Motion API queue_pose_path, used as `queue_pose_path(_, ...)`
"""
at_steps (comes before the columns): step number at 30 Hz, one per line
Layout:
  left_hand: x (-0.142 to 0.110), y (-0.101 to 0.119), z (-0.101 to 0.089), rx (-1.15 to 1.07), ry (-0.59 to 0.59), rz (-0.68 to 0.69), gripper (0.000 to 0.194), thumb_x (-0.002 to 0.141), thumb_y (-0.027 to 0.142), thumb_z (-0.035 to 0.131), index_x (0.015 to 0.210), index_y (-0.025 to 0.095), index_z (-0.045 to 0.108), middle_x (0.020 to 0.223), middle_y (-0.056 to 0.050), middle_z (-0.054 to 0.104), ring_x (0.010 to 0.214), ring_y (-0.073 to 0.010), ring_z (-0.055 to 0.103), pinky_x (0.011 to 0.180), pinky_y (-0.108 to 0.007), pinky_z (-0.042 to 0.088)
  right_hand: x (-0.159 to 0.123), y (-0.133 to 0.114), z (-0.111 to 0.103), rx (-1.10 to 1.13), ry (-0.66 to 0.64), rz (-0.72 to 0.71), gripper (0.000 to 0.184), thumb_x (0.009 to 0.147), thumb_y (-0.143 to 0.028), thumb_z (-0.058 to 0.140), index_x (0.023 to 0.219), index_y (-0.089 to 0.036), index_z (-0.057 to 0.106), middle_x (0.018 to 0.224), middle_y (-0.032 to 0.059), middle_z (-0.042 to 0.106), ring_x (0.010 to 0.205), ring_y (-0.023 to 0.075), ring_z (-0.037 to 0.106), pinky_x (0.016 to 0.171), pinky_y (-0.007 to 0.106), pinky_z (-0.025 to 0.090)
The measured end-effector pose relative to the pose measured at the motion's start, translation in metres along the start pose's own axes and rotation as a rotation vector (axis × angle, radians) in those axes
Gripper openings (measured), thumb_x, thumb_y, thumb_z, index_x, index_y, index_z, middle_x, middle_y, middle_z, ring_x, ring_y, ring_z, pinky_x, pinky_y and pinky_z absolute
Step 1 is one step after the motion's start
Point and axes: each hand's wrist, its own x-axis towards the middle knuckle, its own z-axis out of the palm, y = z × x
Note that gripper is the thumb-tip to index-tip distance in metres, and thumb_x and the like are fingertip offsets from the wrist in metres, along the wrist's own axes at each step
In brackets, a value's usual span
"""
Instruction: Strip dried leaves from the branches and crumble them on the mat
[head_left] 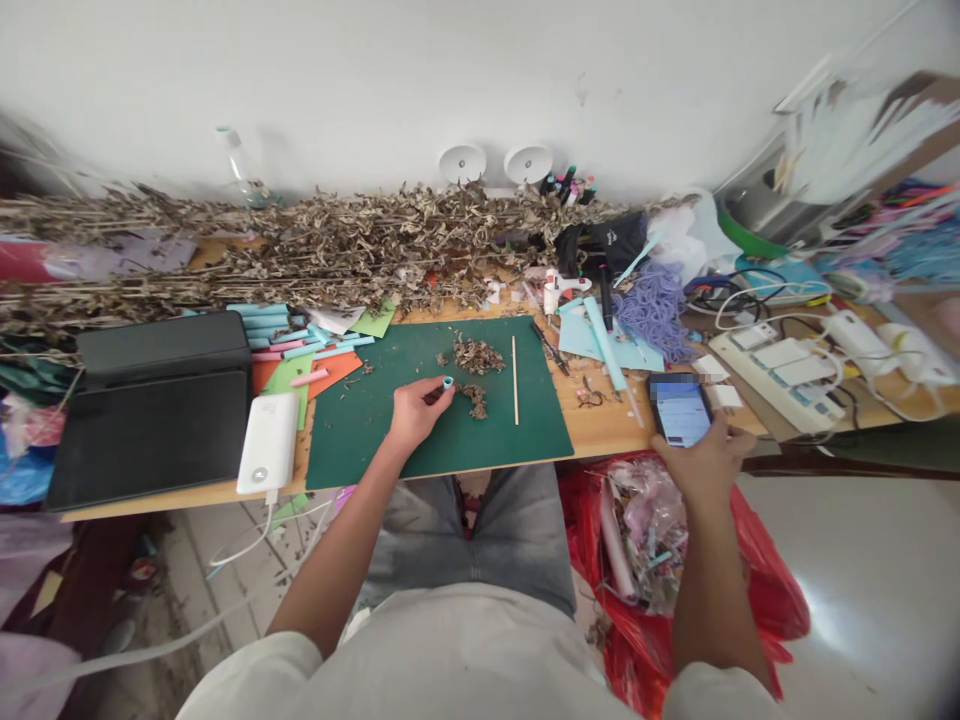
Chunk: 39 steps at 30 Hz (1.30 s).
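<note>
My left hand (417,412) is closed over the green cutting mat (360,440), pinching a small light-blue paper tube (448,383) whose open end points up. Beside it on the mat lie two small heaps of dried leaves, a larger heap (478,354) and a smaller heap (475,402). A thin wooden stick (515,380) rests to their right. At the table's right front edge, my right hand (705,455) grips a smartphone (681,408) by its lower end, thumb on one side and fingers on the other. The phone's screen is lit.
Dried plant stalks (375,240) line the back. A black tablet-like device (150,430), a white power bank (268,443) and rolled paper tubes (259,322) are at left. A glue gun (562,290), purple yarn (656,310) and power strip (780,385) are at right, above a red bag (757,560).
</note>
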Motion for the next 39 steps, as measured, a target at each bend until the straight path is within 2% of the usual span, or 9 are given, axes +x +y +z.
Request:
queue_pose_path(5,0.0,0.0,0.0,0.015,-0.004,-0.003,0.023,0.082,0.034,0.065,0.092,0.016,0.076,0.077,-0.005,0.074,0.059,-0.0139,0.064,0.058,-0.024,0.052,-0.017,0.005,0.003,0.084,0.152,-0.079,0.089,0.063,-0.036,0.069,0.14,-0.011,0.031,0.131,0.0191,0.03,0.122,0.0368,0.038,0.101,0.049,0.039)
queue_pose_path(11,0.0,0.0,0.0,-0.001,-0.007,0.003,0.026,0.084,0.037,0.063,0.092,0.017,0.076,0.076,-0.005,0.074,0.059,-0.0138,0.063,0.056,-0.024,0.052,-0.021,0.005,0.006,0.086,0.176,-0.078,0.089,0.066,-0.035,0.068,0.142,-0.012,0.027,0.132,0.0199,0.026,0.124,0.0359,0.035,0.102,0.048,0.038)
queue_pose_path(19,-0.001,-0.002,0.0,0.017,-0.008,-0.013,0.024,0.084,0.035,0.063,0.092,0.016,0.076,0.076,-0.004,0.074,0.059,-0.0135,0.063,0.057,-0.024,0.051,-0.021,0.0,0.001,0.093,0.153,-0.046,0.086,0.065,-0.035,0.067,0.139,-0.014,0.031,0.131,0.0183,0.028,0.122,0.0353,0.037,0.103,0.047,0.037)
queue_pose_path(24,-0.001,-0.002,0.0,0.017,-0.009,-0.019,0.024,0.084,0.036,0.063,0.092,0.016,0.076,0.076,-0.004,0.074,0.059,-0.0136,0.063,0.057,-0.024,0.052,-0.008,0.004,0.0,0.109,0.059,0.004,0.094,0.059,-0.039,0.07,0.139,-0.007,0.035,0.129,0.021,0.033,0.118,0.0377,0.041,0.101,0.049,0.038)
queue_pose_path(28,-0.001,0.0,0.0,0.008,-0.009,-0.009,0.025,0.084,0.036,0.062,0.092,0.017,0.075,0.074,-0.004,0.073,0.058,-0.0135,0.062,0.055,-0.024,0.051,0.006,0.008,0.008,0.128,-0.026,0.069,0.099,0.058,-0.046,0.072,0.139,-0.002,0.037,0.129,0.0239,0.037,0.12,0.0392,0.041,0.101,0.048,0.038)
queue_pose_path(34,-0.002,0.002,0.0,0.008,0.003,0.002,0.023,0.085,0.036,0.062,0.087,0.017,0.075,0.071,-0.004,0.072,0.057,-0.0138,0.062,0.054,-0.024,0.05,0.011,0.004,0.012,0.033,-0.073,0.167,0.102,0.06,-0.065,0.067,0.14,-0.008,0.04,0.131,0.0261,0.045,0.125,0.0484,0.036,0.1,0.064,0.032)
queue_pose_path(35,-0.003,0.002,-0.001,0.008,0.01,0.006,0.023,0.085,0.036,0.062,0.086,0.017,0.075,0.07,-0.004,0.071,0.056,-0.0137,0.061,0.053,-0.024,0.05,0.008,-0.001,0.008,0.029,-0.057,0.18,0.102,0.06,-0.068,0.066,0.141,-0.009,0.04,0.133,0.0271,0.044,0.125,0.0501,0.035,0.098,0.066,0.031)
queue_pose_path(37,-0.003,0.002,-0.001,0.016,0.028,0.014,0.024,0.086,0.037,0.061,0.086,0.017,0.075,0.071,-0.003,0.071,0.056,-0.0135,0.061,0.053,-0.023,0.05,0.0,-0.018,-0.001,0.044,0.061,0.154,0.101,0.062,-0.07,0.066,0.141,-0.013,0.04,0.138,0.0271,0.041,0.126,0.0512,0.034,0.096,0.069,0.031)
queue_pose_path(39,-0.003,0.003,-0.002,0.033,0.046,0.022,0.024,0.086,0.036,0.06,0.087,0.017,0.075,0.073,-0.004,0.072,0.057,-0.0136,0.062,0.055,-0.024,0.05,-0.013,-0.049,-0.01,0.115,0.259,0.0,0.085,0.069,-0.066,0.065,0.138,-0.019,0.046,0.137,0.0229,0.046,0.127,0.0455,0.037,0.099,0.064,0.034)
